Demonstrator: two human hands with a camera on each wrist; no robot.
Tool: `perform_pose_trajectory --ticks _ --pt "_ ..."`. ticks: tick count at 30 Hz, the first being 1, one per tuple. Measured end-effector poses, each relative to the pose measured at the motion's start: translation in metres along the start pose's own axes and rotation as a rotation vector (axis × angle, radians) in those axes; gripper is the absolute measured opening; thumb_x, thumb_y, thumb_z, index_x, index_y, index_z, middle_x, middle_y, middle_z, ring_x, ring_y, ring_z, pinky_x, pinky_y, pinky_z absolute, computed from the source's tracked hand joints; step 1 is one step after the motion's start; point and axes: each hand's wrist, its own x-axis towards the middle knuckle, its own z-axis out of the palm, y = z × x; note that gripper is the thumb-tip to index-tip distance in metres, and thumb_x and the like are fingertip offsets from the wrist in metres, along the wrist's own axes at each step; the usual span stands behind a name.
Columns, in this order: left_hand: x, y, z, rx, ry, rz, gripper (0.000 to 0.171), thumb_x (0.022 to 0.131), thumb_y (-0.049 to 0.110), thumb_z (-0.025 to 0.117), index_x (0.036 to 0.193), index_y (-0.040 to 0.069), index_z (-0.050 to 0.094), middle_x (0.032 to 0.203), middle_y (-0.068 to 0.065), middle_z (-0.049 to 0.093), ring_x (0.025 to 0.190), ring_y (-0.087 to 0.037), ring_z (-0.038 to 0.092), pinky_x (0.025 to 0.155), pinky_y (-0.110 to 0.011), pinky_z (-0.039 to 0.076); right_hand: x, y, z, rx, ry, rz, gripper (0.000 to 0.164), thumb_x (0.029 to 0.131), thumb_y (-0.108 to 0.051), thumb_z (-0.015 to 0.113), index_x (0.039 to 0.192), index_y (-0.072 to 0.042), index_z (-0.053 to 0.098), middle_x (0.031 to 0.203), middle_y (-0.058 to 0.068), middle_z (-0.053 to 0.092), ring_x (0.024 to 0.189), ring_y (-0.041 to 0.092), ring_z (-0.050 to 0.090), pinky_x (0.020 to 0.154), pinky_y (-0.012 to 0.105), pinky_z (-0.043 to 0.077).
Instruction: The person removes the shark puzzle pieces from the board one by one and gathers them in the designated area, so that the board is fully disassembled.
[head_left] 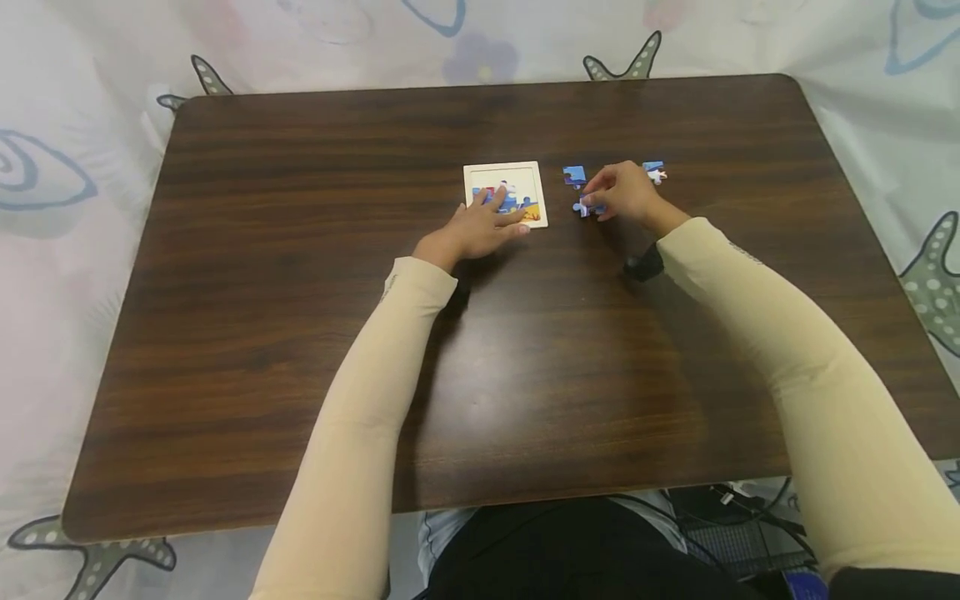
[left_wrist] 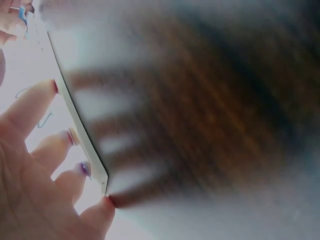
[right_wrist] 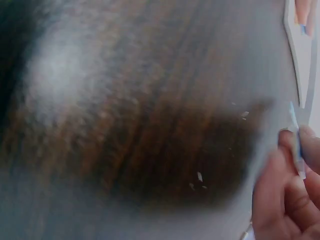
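A square jigsaw puzzle frame (head_left: 505, 167) with a pale border lies on the table, its lower part filled with colourful pieces. My left hand (head_left: 480, 229) rests on it with fingers spread; in the left wrist view the fingertips (left_wrist: 52, 86) sit along the frame's edge. Just right of the frame, my right hand (head_left: 630, 196) pinches a blue-and-white jigsaw piece (head_left: 581, 208) between thumb and fingers. The right wrist view shows that piece (right_wrist: 297, 150) edge-on, held off the tabletop.
One blue jigsaw piece (head_left: 574, 175) lies between the frame and my right hand. Another blue-and-white piece (head_left: 655, 172) lies behind the right hand. The dark wood table (head_left: 300, 333) extends around them, with a patterned white curtain (head_left: 337, 42) along its far edge.
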Motion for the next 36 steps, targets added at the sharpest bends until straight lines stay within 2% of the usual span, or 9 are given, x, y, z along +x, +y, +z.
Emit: perform_pose_trajectory --ticks 4,6,13,21,25,28,32,36 --pt "0.000 -0.001 0.000 0.006 -0.004 -0.003 0.056 0.100 0.053 0.028 0.151 0.031 0.019 0.162 -0.006 -0.011 0.150 -0.033 -0.013 0.120 -0.057 -0.001 0.001 0.004 0.005 -0.147 0.105 -0.038 0.027 0.087 -0.019 0.068 0.100 0.005 0.067 0.065 -0.011 0.057 0.056 0.001 0.047 0.054 0.016 0.041" --pt "0.001 -0.001 0.000 0.002 -0.003 0.005 0.056 0.100 0.053 0.029 0.151 0.031 0.019 0.162 -0.006 -0.010 0.150 -0.033 -0.013 0.120 -0.057 -0.001 0.000 0.005 0.008 -0.168 0.136 -0.040 0.025 0.087 -0.019 0.069 0.098 0.003 0.068 0.065 -0.011 0.056 0.059 0.002 0.044 0.055 0.018 0.036" --pt "-0.001 -0.002 -0.002 0.009 -0.007 0.007 0.056 0.100 0.050 0.033 0.151 0.030 0.020 0.162 -0.006 -0.009 0.150 -0.034 -0.011 0.120 -0.058 0.000 0.002 -0.002 0.015 -0.112 0.075 -0.041 0.019 0.087 -0.014 0.068 0.094 0.003 0.064 0.051 -0.011 0.052 0.042 0.000 0.045 0.044 0.015 0.038" --pt "-0.002 -0.001 0.000 0.006 0.024 0.000 0.058 0.097 0.050 0.040 0.150 0.033 0.022 0.162 -0.006 -0.006 0.150 -0.034 -0.008 0.120 -0.057 0.002 0.002 -0.002 0.015 -0.092 0.053 -0.040 0.018 0.087 -0.010 0.067 0.091 0.007 0.062 0.053 -0.010 0.053 0.042 -0.001 0.048 0.043 0.013 0.046" --pt "-0.002 0.000 0.001 0.019 0.034 0.005 0.060 0.097 0.051 0.043 0.150 0.031 0.024 0.162 -0.007 -0.004 0.150 -0.035 -0.006 0.120 -0.058 0.004 0.001 0.001 0.015 -0.072 0.055 -0.038 0.019 0.089 -0.009 0.064 0.095 0.008 0.062 0.061 -0.005 0.057 0.046 0.000 0.051 0.046 0.015 0.049" --pt "-0.003 -0.003 0.001 -0.012 0.040 0.021 0.062 0.097 0.050 0.044 0.151 0.029 0.023 0.162 -0.008 -0.004 0.150 -0.036 -0.005 0.120 -0.059 0.004 0.000 0.001 0.013 -0.054 0.067 -0.021 0.022 0.091 -0.010 0.061 0.102 0.009 0.062 0.071 0.002 0.061 0.047 0.000 0.053 0.048 0.017 0.052" --pt "-0.006 -0.008 -0.001 -0.079 0.087 0.038 0.062 0.098 0.046 0.043 0.152 0.025 0.021 0.163 -0.009 -0.003 0.150 -0.036 -0.004 0.119 -0.061 0.005 0.000 -0.001 0.005 -0.037 0.109 -0.006 0.025 0.093 -0.010 0.058 0.108 0.010 0.061 0.083 0.011 0.064 0.045 -0.002 0.054 0.050 0.016 0.053" --pt "-0.009 -0.015 -0.006 -0.107 0.141 0.013 0.060 0.099 0.044 0.041 0.152 0.021 0.024 0.163 -0.010 0.002 0.150 -0.036 -0.002 0.118 -0.062 0.008 0.000 -0.007 -0.006 -0.045 0.158 0.022 0.028 0.094 -0.012 0.057 0.112 0.008 0.061 0.096 0.019 0.066 0.047 -0.004 0.054 0.050 0.011 0.049"
